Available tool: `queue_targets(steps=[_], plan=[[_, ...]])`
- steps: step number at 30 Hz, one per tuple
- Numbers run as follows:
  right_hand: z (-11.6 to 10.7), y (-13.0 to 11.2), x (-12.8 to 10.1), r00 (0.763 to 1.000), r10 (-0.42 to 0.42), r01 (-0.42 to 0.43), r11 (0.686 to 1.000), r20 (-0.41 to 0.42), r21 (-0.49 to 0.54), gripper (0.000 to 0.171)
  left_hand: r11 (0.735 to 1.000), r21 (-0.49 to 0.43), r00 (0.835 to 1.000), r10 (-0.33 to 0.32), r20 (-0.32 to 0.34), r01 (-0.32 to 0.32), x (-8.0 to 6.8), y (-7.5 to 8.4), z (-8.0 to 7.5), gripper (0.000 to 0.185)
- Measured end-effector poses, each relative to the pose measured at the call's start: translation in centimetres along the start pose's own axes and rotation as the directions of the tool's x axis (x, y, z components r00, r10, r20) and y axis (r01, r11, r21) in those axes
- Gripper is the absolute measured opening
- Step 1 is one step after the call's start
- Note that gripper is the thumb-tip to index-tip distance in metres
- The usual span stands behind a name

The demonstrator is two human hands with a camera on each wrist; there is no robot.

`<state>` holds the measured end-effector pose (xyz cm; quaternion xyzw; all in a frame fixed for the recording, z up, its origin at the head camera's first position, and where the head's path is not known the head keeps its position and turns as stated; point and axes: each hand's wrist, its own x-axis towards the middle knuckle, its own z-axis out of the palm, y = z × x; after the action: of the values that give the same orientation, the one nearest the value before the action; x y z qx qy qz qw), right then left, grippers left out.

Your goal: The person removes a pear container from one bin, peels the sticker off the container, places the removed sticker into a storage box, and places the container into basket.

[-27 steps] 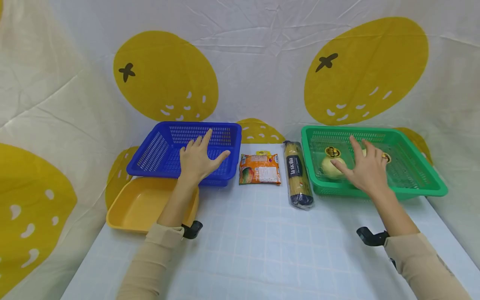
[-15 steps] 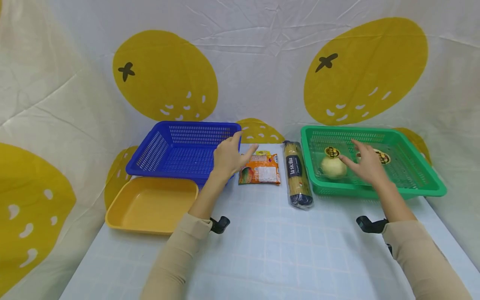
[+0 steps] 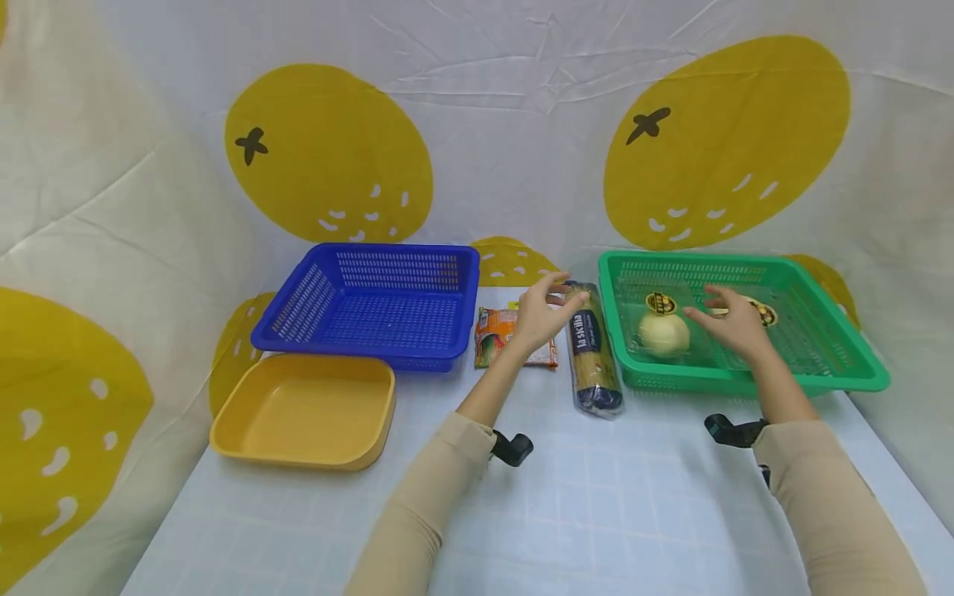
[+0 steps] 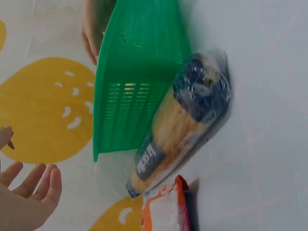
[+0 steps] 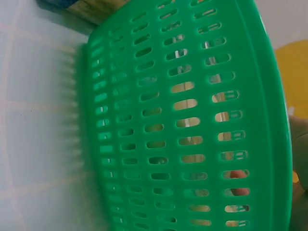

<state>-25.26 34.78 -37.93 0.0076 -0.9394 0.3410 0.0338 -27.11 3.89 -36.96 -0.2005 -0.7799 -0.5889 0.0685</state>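
My left hand (image 3: 564, 291) hovers open over the orange snack packet (image 3: 498, 335) and hides its right part, with the thumb close to the top of the spaghetti pack (image 3: 592, 352). In the left wrist view the spaghetti pack (image 4: 180, 130) lies beside the green basket (image 4: 139, 72), and my left hand's fingers (image 4: 33, 185) are spread, touching nothing. My right hand (image 3: 704, 302) reaches open into the green basket (image 3: 745, 382), beside a pale round item (image 3: 663, 333) with a dark label. It partly covers a second labelled item (image 3: 763, 312).
An empty blue basket (image 3: 350, 352) stands at the back left, with an empty yellow tray (image 3: 301, 406) in front of it. A white gridded tabletop (image 3: 559, 497) spreads toward me. A cloth with yellow fruit prints hangs behind. The right wrist view shows only the green basket wall (image 5: 183, 130).
My left hand has moved right, from over the blue basket, across the orange packet, to the spaghetti pack's top. My right hand has shifted slightly deeper into the green basket.
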Motion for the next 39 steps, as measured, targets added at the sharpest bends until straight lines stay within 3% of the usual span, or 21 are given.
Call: queue_targets(steps=[4,8,13,19,28,32,39], plan=[[0.0,0.7,0.1,0.999,0.032,-0.033,0.999,0.04,0.011,0.077,0.99,-0.138,1.0,-0.029,0.011,0.03,0.2,-0.1,1.9,0.045],[0.0,1.3,0.0,0.994,0.069,-0.073,0.996,0.082,0.05,0.079,0.981,-0.185,0.998,-0.049,0.036,0.055,0.3,0.0,3.6,0.045],[-0.2,1.5,-0.1,0.99,0.092,-0.106,0.986,0.106,0.129,0.081,0.976,-0.194,0.994,-0.086,0.064,0.097,0.2,0.1,5.1,0.047],[-0.3,1.5,-0.1,0.989,0.089,-0.104,0.985,0.116,0.138,0.081,0.972,-0.185,0.987,-0.13,0.099,0.147,0.4,0.1,6.4,0.048],[0.1,1.8,0.3,0.987,0.095,-0.118,0.976,0.126,0.181,0.082,0.968,-0.161,0.963,-0.153,0.222,0.191,1.4,0.5,8.4,0.053],[0.2,1.8,0.5,0.986,0.106,-0.127,0.978,0.129,0.164,0.082,0.964,-0.15,0.956,-0.182,0.232,0.22,2.0,0.8,9.5,0.053],[0.1,1.8,0.7,0.973,0.125,-0.171,0.955,0.194,0.241,0.083,0.968,-0.102,0.951,-0.199,0.237,0.228,2.7,1.4,10.9,0.057]])
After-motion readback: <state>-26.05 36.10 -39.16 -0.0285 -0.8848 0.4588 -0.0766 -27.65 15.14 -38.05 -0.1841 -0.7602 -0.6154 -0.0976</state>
